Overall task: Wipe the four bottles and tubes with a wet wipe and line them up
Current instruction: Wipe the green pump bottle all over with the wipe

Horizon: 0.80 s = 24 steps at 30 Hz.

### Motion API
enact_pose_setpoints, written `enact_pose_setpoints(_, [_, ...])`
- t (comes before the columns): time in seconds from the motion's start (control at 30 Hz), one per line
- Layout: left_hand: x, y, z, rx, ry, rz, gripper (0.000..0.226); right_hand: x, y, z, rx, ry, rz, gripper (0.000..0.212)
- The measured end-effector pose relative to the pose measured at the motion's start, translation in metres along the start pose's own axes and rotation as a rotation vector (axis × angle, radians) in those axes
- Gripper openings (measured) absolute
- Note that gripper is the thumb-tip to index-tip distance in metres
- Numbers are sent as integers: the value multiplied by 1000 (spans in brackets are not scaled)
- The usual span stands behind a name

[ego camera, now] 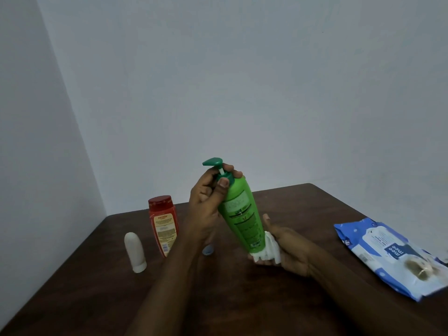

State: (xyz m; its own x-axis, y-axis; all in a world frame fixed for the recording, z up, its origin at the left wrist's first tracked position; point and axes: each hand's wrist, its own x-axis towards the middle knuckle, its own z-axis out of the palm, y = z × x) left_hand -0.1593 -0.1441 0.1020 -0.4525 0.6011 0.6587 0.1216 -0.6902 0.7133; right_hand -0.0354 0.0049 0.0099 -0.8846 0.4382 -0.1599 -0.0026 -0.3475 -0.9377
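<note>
Head view looks down at a dark brown table (84,299). Closest to us, the right hand (291,248) holds a white wet wipe (270,249) bunched up in its palm. Its fingers curl under the wipe and its thumb sticks up beside the green bottle (242,214). The wipe presses against the bottom of this bottle. The bottle is up in the air above the table, tilted, with its pump top leaning to the left. The left hand (206,200) grips it near the top, with fingers and thumb wrapped round the neck just under the pump. A bit farther back on the left, a white tube (135,253) stands upright. Near it stands a red bottle (163,226) with a red cap. A small blue-grey thing (208,249) peeks out behind the left arm, too hidden to tell what it is. On the right, a blue pack of wipes (392,258) lies flat on the table. Behind it all is a plain pale wall (242,81).
</note>
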Motion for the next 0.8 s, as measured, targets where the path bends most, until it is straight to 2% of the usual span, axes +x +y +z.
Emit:
enact_pose_setpoints(0.13, [-2, -3, -4, -40, 92, 40, 27, -4, 0, -2, 108, -190, 60, 53])
enact_pose_setpoints(0.2, [0, -1, -7, -60, 166, 70, 27, -4, 1, -1, 157, -221, 27, 48])
enact_pose_setpoints(0.3, [1, 1, -10, -69, 212, 85, 26, 1, 7, -3, 91, -208, -65, 47])
enact_pose_setpoints(0.47, [0, -1, -13, 5, 229, 79, 27, 3, 10, -3, -58, -80, -128, 42])
enact_pose_setpoints(0.6, [4, 0, -18, -17, 325, 100, 28, 3, 2, -3, -130, 69, -247, 52])
enact_pose_setpoints(0.7, [8, 2, -26, -99, 419, 104, 27, 9, -4, -12, 37, 231, -313, 41])
enact_pose_setpoints(0.8, [11, 1, -35, -172, 472, 87, 25, 13, -8, -23, 215, 234, -289, 31])
